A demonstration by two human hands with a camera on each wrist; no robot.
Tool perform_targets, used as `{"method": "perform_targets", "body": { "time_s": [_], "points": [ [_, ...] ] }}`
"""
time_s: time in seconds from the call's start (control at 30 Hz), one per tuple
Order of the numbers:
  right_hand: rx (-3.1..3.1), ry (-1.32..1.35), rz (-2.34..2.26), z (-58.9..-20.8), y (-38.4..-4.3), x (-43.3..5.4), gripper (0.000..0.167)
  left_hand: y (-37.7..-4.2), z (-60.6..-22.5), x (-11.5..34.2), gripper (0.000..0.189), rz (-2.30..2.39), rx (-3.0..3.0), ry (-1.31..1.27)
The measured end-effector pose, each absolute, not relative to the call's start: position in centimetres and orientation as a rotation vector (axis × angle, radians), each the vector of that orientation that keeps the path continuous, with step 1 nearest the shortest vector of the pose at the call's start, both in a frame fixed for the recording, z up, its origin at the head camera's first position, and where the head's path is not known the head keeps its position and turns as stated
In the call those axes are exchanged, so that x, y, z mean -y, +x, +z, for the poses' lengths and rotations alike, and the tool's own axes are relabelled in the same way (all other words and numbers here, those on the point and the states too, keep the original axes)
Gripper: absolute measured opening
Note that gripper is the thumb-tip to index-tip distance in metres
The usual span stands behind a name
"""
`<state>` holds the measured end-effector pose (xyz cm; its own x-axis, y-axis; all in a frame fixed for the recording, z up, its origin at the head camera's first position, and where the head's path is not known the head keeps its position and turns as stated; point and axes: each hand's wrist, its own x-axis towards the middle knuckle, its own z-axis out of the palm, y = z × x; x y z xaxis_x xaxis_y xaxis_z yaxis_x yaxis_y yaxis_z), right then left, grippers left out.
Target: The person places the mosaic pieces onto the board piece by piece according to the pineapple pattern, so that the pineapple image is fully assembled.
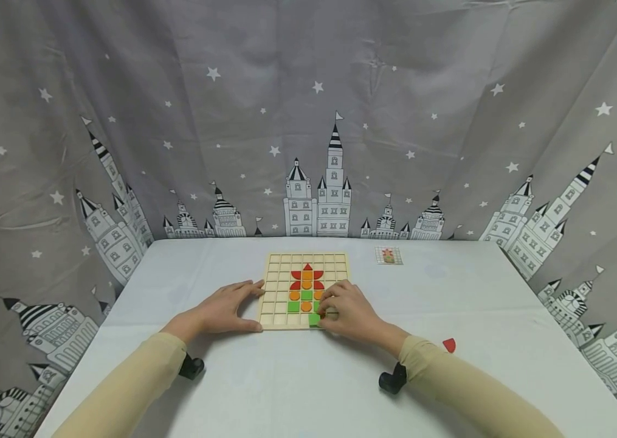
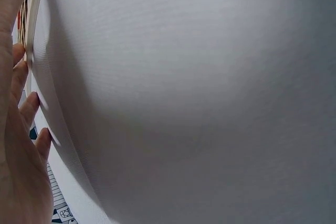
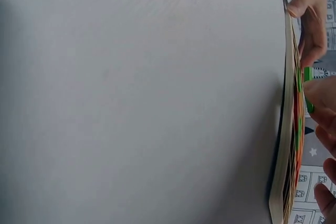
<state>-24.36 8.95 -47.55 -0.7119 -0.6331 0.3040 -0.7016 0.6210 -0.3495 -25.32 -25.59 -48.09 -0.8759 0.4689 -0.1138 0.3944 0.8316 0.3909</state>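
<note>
A light wooden grid board [image 1: 281, 267] lies on the white table with coloured tiles in its middle columns. Red tiles, among them a triangle [image 1: 307, 267], form the top, with orange rounds and green squares [image 1: 293, 307] below. My right hand [image 1: 351, 311] pinches a green square tile [image 1: 314, 319] between thumb and fingers, over the board's front rows. In the right wrist view the tile [image 3: 308, 73] shows tilted above the board's surface. My left hand [image 1: 222, 309] rests at the board's left side, fingers spread along the edge and thumb near the front corner.
A small picture card [image 1: 388, 255] showing a similar coloured pattern on a grid lies beyond the board to the right. One loose red piece [image 1: 449, 345] sits on the table near my right sleeve. Behind the table hangs a grey curtain [image 1: 428, 91] printed with castles and stars.
</note>
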Motion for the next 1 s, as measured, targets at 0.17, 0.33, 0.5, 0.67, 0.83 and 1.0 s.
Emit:
{"method": "perform_targets", "body": {
  "time_s": [0.17, 0.33, 0.5, 0.67, 0.83, 1.0],
  "points": [
    [2.690, 1.091, 0.647, -47.8, -24.5, -8.1, 0.017, -25.3, -47.9, 25.6, 0.095, 0.533, -2.811, 0.683],
    [2.702, 1.088, 0.625, -48.0, -24.4, -7.3, 0.020, -25.4, -47.9, 25.6, 0.095, 0.530, -2.806, 0.675],
    [2.714, 1.070, 0.620, -48.1, -24.4, -7.0, 0.019, -25.4, -48.0, 25.6, 0.095, 0.526, -2.810, 0.674],
    [2.713, 1.051, 0.630, -48.2, -24.3, -6.9, 0.021, -25.3, -48.0, 25.7, 0.094, 0.560, -2.815, 0.725],
    [2.715, 1.047, 0.629, -48.3, -24.3, -6.9, 0.020, -25.3, -48.0, 25.6, 0.093, 0.564, -2.814, 0.736],
    [2.699, 1.040, 0.635, -48.5, -24.3, -7.0, 0.020, -25.3, -48.1, 25.6, 0.094, 0.561, -2.814, 0.732]
  ]
}}
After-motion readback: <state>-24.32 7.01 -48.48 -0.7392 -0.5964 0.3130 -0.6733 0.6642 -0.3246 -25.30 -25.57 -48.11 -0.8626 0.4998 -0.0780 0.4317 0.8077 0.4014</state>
